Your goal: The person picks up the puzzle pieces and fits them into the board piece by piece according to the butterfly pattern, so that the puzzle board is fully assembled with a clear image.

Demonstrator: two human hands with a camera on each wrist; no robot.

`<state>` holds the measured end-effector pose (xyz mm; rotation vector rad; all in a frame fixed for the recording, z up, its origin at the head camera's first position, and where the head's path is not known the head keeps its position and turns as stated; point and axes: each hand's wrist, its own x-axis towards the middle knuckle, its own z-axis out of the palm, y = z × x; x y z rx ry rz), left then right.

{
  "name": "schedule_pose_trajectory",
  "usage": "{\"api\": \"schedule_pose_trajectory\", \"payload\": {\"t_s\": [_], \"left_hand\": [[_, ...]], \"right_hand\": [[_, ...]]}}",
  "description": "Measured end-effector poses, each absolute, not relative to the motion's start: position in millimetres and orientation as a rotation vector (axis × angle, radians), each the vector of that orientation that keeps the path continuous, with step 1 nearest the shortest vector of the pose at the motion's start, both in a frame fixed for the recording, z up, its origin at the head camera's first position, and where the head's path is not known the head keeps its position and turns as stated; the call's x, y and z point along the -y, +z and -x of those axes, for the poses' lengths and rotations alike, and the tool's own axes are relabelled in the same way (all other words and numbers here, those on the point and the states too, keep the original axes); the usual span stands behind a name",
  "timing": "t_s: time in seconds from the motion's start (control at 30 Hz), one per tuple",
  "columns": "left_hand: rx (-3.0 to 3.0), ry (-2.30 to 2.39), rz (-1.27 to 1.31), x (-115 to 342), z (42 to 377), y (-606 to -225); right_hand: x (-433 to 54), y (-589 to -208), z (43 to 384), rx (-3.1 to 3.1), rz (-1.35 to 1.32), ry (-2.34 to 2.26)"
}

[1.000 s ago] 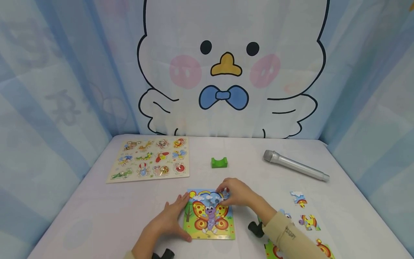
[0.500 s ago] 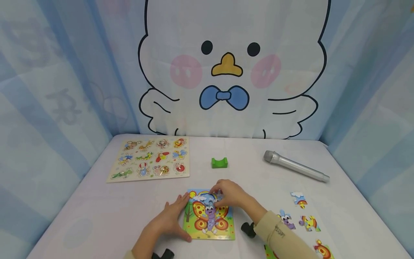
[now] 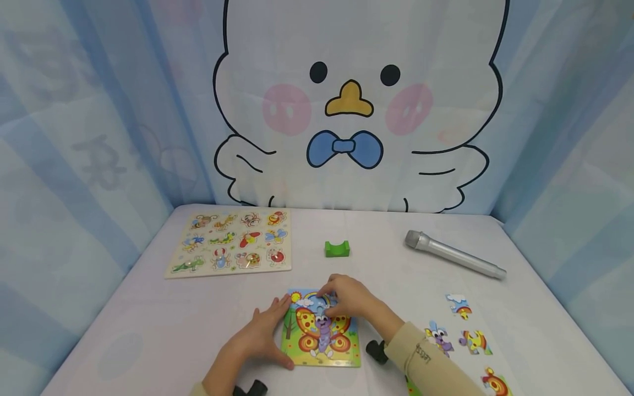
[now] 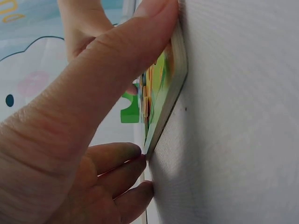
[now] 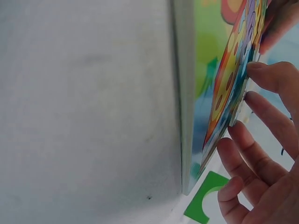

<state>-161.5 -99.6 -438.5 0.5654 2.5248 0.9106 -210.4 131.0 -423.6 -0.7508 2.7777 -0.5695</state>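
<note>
A square butterfly puzzle board (image 3: 342, 357) lies flat in front of me in the head view. My left hand (image 3: 260, 335) spreads along its left side, thumb at the near corner and fingers at the far-left edge. My right hand (image 3: 353, 297) is over the board's upper part, thumb and index finger pinching a small blue puzzle piece (image 3: 327, 300) above the butterfly's head. The fingers cover part of that piece. In the right wrist view, the fingertips (image 5: 254, 66) are right at the board's picture surface.
Loose puzzle pieces lie to the right: a cloud piece (image 3: 459, 306), a yellow wing piece (image 3: 475, 342), a purple face piece (image 3: 439, 336) and others, partly behind the right sleeve. Farther back are an insect peg board (image 3: 228, 242), a green block (image 3: 337, 250) and a silver microphone (image 3: 453, 254).
My right hand has shifted left across the board, from its upper right corner to above the butterfly's head, uncovering the purple face piece on the table. The left hand has stayed put.
</note>
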Motion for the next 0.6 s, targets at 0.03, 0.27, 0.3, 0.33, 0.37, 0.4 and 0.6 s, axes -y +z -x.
{"api": "schedule_pose_trajectory", "payload": {"t_s": [0.03,0.27,0.3,0.33,0.37,0.4,0.6], "left_hand": [[-2.525,0.911,-0.567,99.6,161.5,-438.5],[-2.525,0.909,-0.569,99.1,161.9,-439.0],[-2.525,0.907,-0.569,98.9,162.0,-438.9],[-2.524,0.906,-0.569,98.8,162.2,-438.8],[-2.524,0.905,-0.57,98.8,162.3,-438.8],[-2.523,0.905,-0.571,98.7,162.4,-438.8],[-2.523,0.9,-0.574,99.6,161.9,-438.2]], "right_hand": [[-130.7,-423.5,210.5,-2.779,0.748,-0.565],[-128.5,-421.9,210.2,-2.797,0.718,-0.524],[-128.2,-421.8,210.2,-2.8,0.713,-0.516],[-127.9,-421.8,210.4,-2.803,0.708,-0.51],[-127.7,-422.1,210.6,-2.805,0.706,-0.503],[-127.6,-422.6,210.9,-2.805,0.706,-0.501],[-128.4,-425.8,211.9,-2.793,0.711,-0.491]]}}
